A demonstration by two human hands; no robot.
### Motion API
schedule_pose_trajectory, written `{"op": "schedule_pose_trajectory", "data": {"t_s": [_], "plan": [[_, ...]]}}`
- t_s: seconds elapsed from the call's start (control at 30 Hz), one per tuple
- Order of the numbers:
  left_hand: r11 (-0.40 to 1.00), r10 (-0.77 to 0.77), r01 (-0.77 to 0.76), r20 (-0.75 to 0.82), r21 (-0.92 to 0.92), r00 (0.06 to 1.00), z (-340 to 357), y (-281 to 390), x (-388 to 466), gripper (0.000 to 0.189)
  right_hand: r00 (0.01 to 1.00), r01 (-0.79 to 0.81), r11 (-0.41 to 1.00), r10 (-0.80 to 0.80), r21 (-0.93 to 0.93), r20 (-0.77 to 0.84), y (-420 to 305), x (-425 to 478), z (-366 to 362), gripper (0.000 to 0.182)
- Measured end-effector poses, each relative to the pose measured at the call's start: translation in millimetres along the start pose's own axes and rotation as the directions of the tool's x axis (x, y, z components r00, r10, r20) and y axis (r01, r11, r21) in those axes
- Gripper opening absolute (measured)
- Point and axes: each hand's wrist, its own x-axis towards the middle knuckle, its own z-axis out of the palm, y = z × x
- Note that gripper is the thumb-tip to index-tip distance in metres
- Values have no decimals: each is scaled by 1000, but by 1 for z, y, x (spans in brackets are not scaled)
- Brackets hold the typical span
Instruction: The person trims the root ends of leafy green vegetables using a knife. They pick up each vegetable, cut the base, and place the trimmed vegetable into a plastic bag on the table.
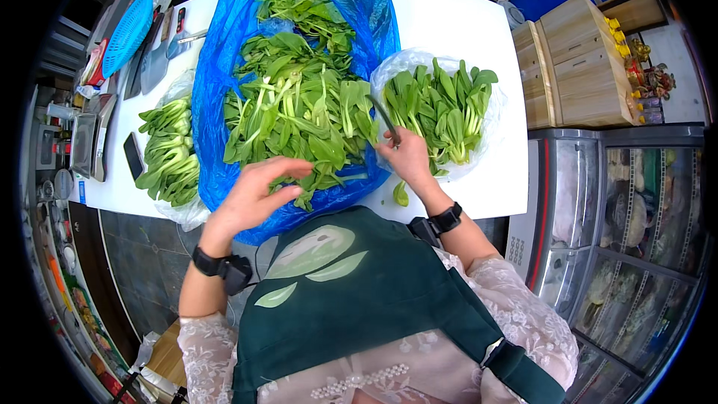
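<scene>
Leafy greens (291,118) lie heaped in a large blue plastic bag (216,67) spread on the white table before me. My left hand (258,188) hovers by the near side of the heap, fingers apart and holding nothing. Between the fingers of my right hand (406,154) is a slim dark tool (385,115), perhaps a small knife, its far end by the heap's right edge. Right of that hand, more greens (443,106) lie in a clear plastic bag (496,115). Bunches of bok choy (171,157) rest on clear plastic at the left.
A phone (133,156) and a scale (92,143) occupy the table's left end. Behind them are a blue plastic basket (128,33) and a cleaver-like blade (155,67). One loose leaf (400,194) lies near the front edge. A glass-door fridge (628,224) stands at the right.
</scene>
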Motion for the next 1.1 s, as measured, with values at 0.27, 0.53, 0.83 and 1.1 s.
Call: {"op": "schedule_pose_trajectory", "data": {"t_s": [0.27, 0.53, 0.83, 1.1], "plan": [[988, -103, 98, -34, -119, 994, 26, -10, 4, 37, 965, -240, 910, 185, 340, 187, 8, 14, -3, 27], [964, -180, 144, -147, -223, 973, 35, -16, 3, 37, 882, -455, 507, 144, 732, 449, -42, 15, -40, 19], [986, -59, 96, -257, 135, 965, 37, -19, 28, 31, 960, -279, 495, 114, 823, 257, -65, 34, -35, 22], [984, -103, 140, -289, 110, 952, 46, -26, 48, 36, 948, -258, 443, -56, 859, 313, -114, 54, -15, 24]]}}
